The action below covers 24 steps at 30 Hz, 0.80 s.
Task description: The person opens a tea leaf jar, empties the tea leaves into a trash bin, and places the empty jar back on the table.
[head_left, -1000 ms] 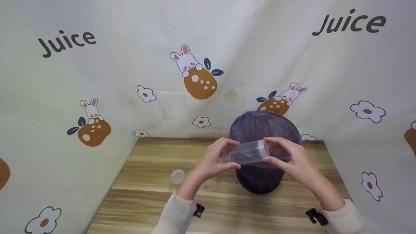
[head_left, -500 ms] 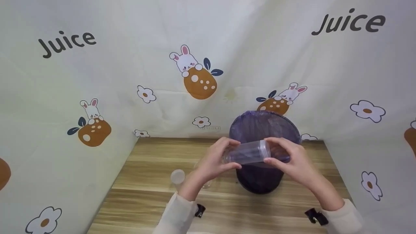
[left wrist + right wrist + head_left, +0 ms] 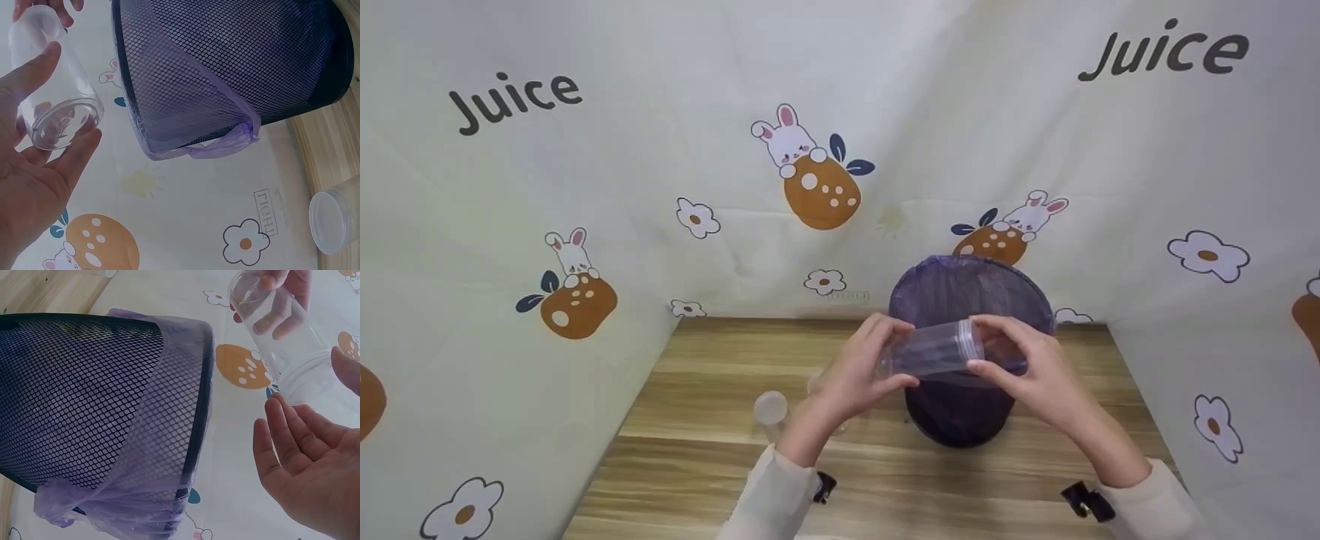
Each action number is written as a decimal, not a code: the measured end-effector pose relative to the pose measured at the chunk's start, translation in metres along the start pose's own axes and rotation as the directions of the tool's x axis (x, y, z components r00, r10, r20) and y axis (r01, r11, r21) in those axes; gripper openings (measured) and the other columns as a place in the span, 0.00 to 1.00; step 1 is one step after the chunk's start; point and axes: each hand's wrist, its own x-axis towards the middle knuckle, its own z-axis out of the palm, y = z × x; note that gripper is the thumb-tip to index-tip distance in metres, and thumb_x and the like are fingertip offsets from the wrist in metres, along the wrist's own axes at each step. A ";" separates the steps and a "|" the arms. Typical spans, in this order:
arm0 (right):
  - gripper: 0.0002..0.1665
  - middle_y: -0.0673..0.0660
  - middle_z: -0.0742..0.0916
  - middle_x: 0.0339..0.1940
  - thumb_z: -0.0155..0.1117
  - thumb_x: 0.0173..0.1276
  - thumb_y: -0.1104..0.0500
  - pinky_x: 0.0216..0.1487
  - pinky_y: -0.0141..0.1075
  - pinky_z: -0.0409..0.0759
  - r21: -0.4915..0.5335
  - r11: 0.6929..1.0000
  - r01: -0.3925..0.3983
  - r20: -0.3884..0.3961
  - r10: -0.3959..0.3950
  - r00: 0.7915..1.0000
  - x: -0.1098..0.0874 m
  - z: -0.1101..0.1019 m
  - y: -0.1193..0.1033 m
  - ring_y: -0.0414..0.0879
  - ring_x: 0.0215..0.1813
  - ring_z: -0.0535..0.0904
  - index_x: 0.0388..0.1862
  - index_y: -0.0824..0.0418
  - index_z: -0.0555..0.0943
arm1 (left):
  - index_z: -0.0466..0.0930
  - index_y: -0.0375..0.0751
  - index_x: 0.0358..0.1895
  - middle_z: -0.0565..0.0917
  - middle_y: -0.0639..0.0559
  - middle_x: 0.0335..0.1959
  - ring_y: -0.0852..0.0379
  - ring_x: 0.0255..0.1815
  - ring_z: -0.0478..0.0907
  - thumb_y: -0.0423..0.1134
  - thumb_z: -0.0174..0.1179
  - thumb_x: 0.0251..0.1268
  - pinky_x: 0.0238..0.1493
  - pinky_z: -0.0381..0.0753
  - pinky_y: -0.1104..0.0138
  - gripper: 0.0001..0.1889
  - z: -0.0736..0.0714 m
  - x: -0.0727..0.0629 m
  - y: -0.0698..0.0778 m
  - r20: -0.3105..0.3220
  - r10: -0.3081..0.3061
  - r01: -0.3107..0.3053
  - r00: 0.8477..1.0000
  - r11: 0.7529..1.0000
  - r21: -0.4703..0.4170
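A clear plastic jar (image 3: 934,350) lies almost level in the air above the bin, between both hands. At its base end, my left hand (image 3: 859,371) grips it with thumb and fingers on opposite sides. My right hand (image 3: 1039,367) pinches the translucent screw lid (image 3: 309,379) at the other end. Through the jar's wall nothing shows inside in the wrist views. Right below stands a black mesh bin (image 3: 960,416) with a purple plastic bag (image 3: 225,126) folded over its rim.
On the wooden table (image 3: 697,465), a second clear jar with a whitish lid (image 3: 770,407) stands left of my left forearm. Another clear item (image 3: 814,381) is mostly hidden behind that forearm. A printed cloth (image 3: 720,135) hangs around the back and sides.
My left forearm has shifted slightly to the right. The jar and both hands stay nearly in place over the bin, and the lid is still on.
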 end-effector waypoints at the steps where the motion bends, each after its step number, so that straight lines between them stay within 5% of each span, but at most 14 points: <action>1: 0.29 0.52 0.88 0.47 0.73 0.63 0.57 0.44 0.30 0.84 0.004 1.000 -0.011 0.004 0.011 1.000 0.000 0.000 -0.001 0.40 0.43 0.84 0.64 0.56 0.78 | 0.73 0.41 0.60 0.77 0.48 0.55 0.55 0.55 0.78 0.42 0.76 0.52 0.62 0.80 0.63 0.32 0.001 0.000 -0.001 -0.008 0.001 -0.001 1.000 1.000 0.003; 12: 0.30 0.57 0.86 0.54 0.70 0.66 0.60 0.43 0.27 0.85 0.027 0.999 -0.023 -0.046 0.024 0.999 0.000 -0.004 0.006 0.35 0.43 0.84 0.67 0.57 0.76 | 0.67 0.37 0.67 0.75 0.44 0.61 0.51 0.62 0.75 0.39 0.70 0.59 0.70 0.74 0.59 0.34 -0.004 0.000 -0.017 -0.166 -0.034 0.027 0.986 0.999 -0.042; 19: 0.26 0.59 0.86 0.56 0.67 0.68 0.61 0.40 0.26 0.84 0.033 0.999 -0.038 -0.051 0.040 0.998 -0.001 -0.013 0.010 0.33 0.43 0.83 0.65 0.58 0.77 | 0.67 0.33 0.66 0.75 0.41 0.61 0.49 0.65 0.73 0.39 0.67 0.63 0.70 0.73 0.57 0.31 -0.019 -0.002 -0.034 -0.296 -0.057 0.025 0.954 0.994 -0.110; 24: 0.26 0.59 0.85 0.57 0.66 0.70 0.58 0.37 0.28 0.85 -0.012 0.997 -0.079 -0.035 0.078 0.996 -0.004 -0.018 0.017 0.31 0.44 0.81 0.66 0.59 0.76 | 0.67 0.33 0.65 0.75 0.40 0.60 0.47 0.66 0.72 0.38 0.69 0.62 0.69 0.72 0.52 0.31 -0.034 -0.007 -0.047 -0.374 -0.126 0.085 0.919 0.989 -0.124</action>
